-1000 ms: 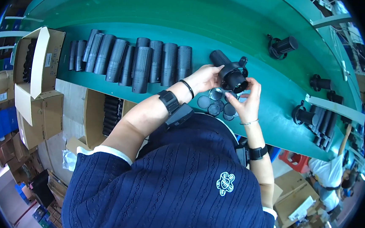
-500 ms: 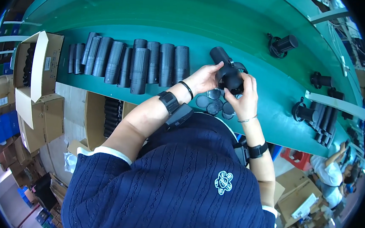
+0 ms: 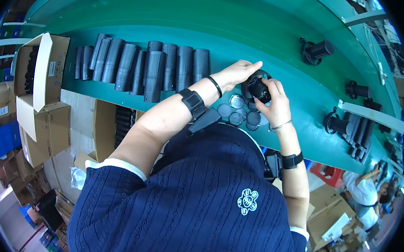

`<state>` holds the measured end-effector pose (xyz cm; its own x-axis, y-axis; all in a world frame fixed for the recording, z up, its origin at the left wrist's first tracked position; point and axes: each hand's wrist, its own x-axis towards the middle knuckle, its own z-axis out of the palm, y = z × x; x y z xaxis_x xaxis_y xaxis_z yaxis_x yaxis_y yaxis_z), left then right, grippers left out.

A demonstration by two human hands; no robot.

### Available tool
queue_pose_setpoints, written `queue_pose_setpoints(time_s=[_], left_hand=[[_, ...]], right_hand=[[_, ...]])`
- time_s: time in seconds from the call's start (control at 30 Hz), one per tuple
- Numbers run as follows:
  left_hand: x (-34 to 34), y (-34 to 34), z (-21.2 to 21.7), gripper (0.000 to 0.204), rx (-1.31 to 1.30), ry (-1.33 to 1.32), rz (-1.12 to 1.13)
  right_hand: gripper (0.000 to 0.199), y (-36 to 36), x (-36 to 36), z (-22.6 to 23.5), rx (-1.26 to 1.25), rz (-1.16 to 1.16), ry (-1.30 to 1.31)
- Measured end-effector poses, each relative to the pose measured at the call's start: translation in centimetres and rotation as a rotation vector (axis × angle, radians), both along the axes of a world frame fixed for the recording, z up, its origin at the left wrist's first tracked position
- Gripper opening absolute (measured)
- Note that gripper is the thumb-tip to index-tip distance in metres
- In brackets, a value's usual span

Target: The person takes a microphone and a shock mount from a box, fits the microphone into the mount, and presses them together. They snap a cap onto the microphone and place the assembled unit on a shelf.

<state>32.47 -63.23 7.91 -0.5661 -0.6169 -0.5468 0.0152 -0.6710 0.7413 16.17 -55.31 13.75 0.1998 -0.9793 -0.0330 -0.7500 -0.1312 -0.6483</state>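
Above the green bench [image 3: 306, 112], bent right fingers [image 3: 274, 87] pinch a black fitting [image 3: 260, 89]; left hand [image 3: 236, 74] alongside, grip unclear.

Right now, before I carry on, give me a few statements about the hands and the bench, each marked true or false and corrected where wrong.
1. Black cylinders and loose round discs both rest on the green bench. True.
2. The discs lie to the left of the cylinders. False: they lie to the right of them.
3. The right hand has its fingers around a black round part. True.
4. The open cardboard box at the bench's left end is empty. False: dark items show inside the box.
5. Black straps are on both forearms. True.
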Motion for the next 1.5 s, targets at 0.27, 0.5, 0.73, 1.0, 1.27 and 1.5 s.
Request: queue_pose_setpoints(time_s=[0.27,0.5,0.73,1.0,1.27,1.5], left_hand=[[-1.3,-1.7,-2.0,0.066,0.025,-0.337,-0.113],[-0.8,-2.4,-0.6,0.084,0.027,-0.245,-0.303],[-0.8,-2.2,-1.2,0.083,0.004,-0.351,-0.22],[0.7,1.2,-0.7,0.047,0.026,0.152,0.162],[2.9,2.0,-3.4,0.029,-0.026,0.07,0.126],[2.6,2.1,-3.1,0.037,-0.145,-0.199,0.048]], right_hand=[[0.045,-0.5,0.4,0.8,-0.201,0.403,0.568],[0.049,-0.5,0.7,0.4,-0.168,0.447,0.648],[0.049,-0.5,0.7,0.6,-0.203,0.378,0.578],[0.057,0.8,0.7,-1.6,0.102,-0.329,-0.208],[0.054,1.6,1.0,-1.7,-0.019,-0.108,-0.032],[0.055,2.0,1.1,-2.3,-0.044,-0.047,0.029]])
